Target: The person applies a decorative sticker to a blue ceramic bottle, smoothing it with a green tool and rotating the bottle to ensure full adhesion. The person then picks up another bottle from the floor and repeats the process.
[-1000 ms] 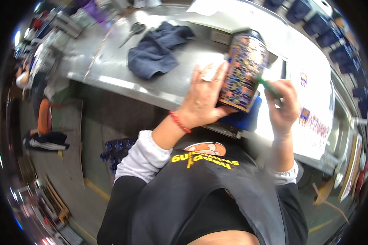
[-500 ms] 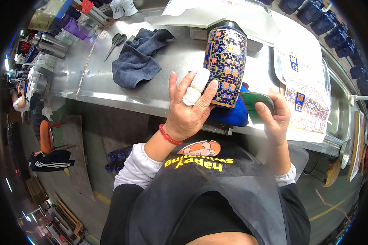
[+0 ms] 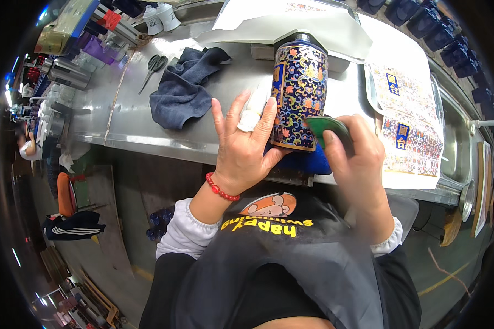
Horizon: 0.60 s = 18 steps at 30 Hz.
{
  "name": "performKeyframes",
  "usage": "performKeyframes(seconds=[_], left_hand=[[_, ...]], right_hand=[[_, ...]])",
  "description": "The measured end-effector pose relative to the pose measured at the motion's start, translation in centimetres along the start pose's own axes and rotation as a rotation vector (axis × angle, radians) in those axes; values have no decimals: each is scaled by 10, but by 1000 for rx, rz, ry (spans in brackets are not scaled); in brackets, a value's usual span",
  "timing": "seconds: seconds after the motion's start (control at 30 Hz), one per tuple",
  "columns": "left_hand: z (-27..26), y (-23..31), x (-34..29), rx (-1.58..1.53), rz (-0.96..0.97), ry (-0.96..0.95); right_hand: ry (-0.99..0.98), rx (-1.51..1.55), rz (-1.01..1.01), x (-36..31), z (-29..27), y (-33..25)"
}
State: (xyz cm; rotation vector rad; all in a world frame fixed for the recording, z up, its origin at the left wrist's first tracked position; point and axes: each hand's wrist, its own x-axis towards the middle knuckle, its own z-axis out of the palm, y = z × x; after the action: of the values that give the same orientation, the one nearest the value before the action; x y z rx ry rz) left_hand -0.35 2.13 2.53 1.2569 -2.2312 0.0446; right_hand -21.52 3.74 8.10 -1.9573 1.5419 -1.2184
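A dark blue bottle (image 3: 301,82) covered in a colourful floral pattern lies with its neck away from me, its lower end over a blue cushion (image 3: 307,163). Along its lower left side rests my left hand (image 3: 242,151), fingers stretched and spread, thumb by the bottle's base. White wrapping (image 3: 251,116) covers one of its fingers, and a red bead bracelet circles the wrist. My right hand (image 3: 359,153) pinches a green scraper (image 3: 318,129), whose edge meets the lower right of the bottle's patterned face. The underside of the bottle is hidden.
Left on the metal bench (image 3: 132,123) are a crumpled dark grey cloth (image 3: 181,90) and black scissors (image 3: 155,66). Printed pattern sheets (image 3: 411,126) lie at the right, near a metal sink (image 3: 458,142). Several dark blue containers (image 3: 439,35) line the far right.
My right hand has brought the scraper leftward and up, from beside the bottle onto its lower right face. My left hand has shifted slightly left and its fingers are spread wider.
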Motion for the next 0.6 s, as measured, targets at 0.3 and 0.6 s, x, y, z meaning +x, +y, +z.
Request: performKeyframes(seconds=[0.3, 0.6], left_hand=[[11, -5, -5, -187, -2, 19], [1, 4, -26, -129, 235, 181]], right_hand=[[11, 258, 81, -13, 2, 14], [-25, 654, 395, -21, 15, 47]])
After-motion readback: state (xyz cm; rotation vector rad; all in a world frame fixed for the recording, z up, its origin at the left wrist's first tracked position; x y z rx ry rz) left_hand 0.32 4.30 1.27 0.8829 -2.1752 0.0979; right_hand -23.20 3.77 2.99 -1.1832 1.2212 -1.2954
